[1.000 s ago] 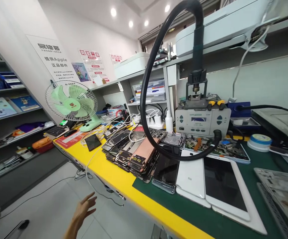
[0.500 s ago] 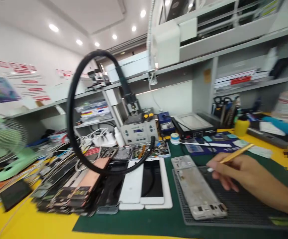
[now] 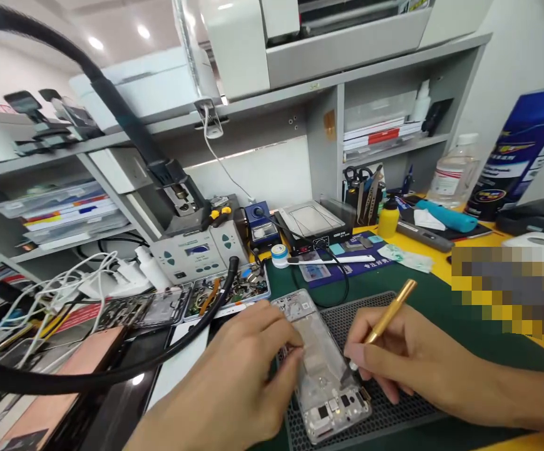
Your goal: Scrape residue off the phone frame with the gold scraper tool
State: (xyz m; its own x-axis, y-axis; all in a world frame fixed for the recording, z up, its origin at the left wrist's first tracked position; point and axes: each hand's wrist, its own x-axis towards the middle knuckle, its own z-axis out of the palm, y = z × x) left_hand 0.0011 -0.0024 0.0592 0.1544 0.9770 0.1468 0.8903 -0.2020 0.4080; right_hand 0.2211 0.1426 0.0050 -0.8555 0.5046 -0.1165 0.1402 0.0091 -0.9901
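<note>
Gripping bare silver phone frame (image 3: 324,383) w/ L hand (image 3: 238,382), R hand (image 3: 410,363) fingers pinched on gold tool (image 3: 390,315).

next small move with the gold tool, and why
Probably slide the tip of the gold-handled tool a little along the right edge of the phone frame: the right hand has it there and the left hand pins the frame on the mat.

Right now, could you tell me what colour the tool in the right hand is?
The pen-like tool is gold, clearest in the head view.
</note>
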